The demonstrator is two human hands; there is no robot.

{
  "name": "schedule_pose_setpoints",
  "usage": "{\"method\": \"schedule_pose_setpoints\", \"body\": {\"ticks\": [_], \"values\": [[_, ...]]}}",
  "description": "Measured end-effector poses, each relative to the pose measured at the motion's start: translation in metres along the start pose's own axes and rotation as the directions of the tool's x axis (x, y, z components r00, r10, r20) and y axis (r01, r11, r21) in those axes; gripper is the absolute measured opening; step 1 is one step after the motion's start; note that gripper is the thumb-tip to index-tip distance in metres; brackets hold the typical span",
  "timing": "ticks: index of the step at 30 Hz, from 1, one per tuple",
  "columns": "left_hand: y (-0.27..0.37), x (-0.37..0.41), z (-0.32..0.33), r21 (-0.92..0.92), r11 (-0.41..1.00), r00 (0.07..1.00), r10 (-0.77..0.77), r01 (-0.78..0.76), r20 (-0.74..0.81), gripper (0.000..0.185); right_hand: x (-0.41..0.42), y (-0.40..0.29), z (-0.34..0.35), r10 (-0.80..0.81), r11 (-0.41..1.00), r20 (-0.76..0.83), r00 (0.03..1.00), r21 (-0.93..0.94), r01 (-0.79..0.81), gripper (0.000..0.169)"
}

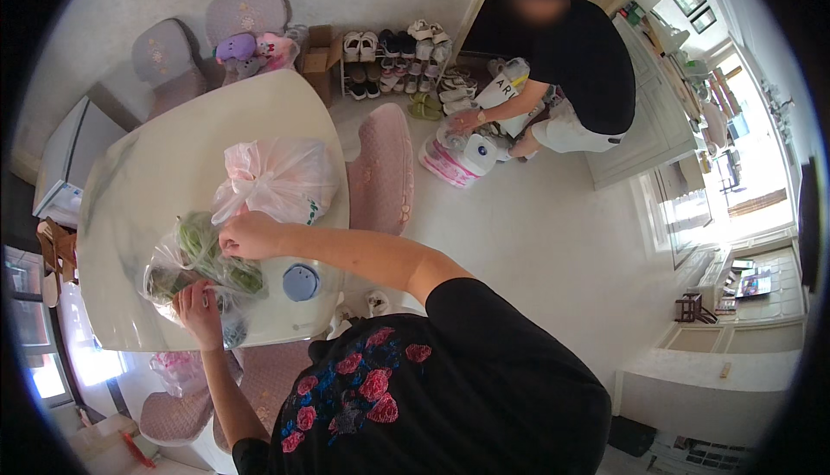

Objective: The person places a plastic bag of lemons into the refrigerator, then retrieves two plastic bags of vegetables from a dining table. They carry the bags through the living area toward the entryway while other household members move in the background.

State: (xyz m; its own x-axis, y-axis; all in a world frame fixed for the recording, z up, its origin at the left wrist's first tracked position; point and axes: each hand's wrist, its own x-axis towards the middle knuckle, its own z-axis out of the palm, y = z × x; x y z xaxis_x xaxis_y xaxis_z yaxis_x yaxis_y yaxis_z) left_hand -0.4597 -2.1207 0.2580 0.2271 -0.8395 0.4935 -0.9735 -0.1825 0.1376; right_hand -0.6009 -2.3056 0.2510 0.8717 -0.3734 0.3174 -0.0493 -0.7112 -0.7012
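Note:
A clear plastic bag of green vegetables lies near the front of a pale marble-patterned table. My left hand pinches the bag's near side, fingers bent over the film. My right hand has its fingers closed on the film at the bag's upper right; its fingertips are partly hidden. Just beyond my right hand sits a knotted white plastic bag with pinkish contents. A round blue-grey object stands to the right, below my right forearm.
Another person bends over a pink-and-white plastic-wrapped pack on the floor. Padded chairs, one pink, stand around the table. A shoe rack and an open cardboard box are against the wall.

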Motion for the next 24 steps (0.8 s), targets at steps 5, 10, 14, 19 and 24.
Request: {"method": "schedule_pose_setpoints", "body": {"ticks": [5,10,14,19,24], "values": [[-0.005,0.002,0.005,-0.012,1.0,1.0,0.022,-0.022,0.003,0.014,0.001,0.006,0.002,0.029,1.0,-0.007,1.0,0.009,-0.029,0.015],[-0.008,0.001,0.005,0.015,1.0,1.0,0.027,-0.027,0.013,0.019,0.002,0.001,-0.003,0.049,0.999,0.007,0.999,0.021,-0.049,0.015],[-0.018,-0.004,0.014,0.044,0.998,0.999,0.037,-0.037,-0.007,0.029,0.002,0.005,0.0,0.049,0.999,0.012,0.999,0.009,-0.049,0.014],[-0.014,-0.001,0.015,0.085,0.996,0.999,0.032,-0.029,-0.033,0.041,0.001,0.007,0.001,0.048,0.999,0.015,0.999,-0.007,-0.048,0.013],[-0.004,0.011,0.009,0.093,0.996,0.999,0.02,-0.016,-0.037,0.047,0.001,0.007,0.002,0.06,0.998,-0.006,0.998,-0.008,-0.06,0.012]]}}
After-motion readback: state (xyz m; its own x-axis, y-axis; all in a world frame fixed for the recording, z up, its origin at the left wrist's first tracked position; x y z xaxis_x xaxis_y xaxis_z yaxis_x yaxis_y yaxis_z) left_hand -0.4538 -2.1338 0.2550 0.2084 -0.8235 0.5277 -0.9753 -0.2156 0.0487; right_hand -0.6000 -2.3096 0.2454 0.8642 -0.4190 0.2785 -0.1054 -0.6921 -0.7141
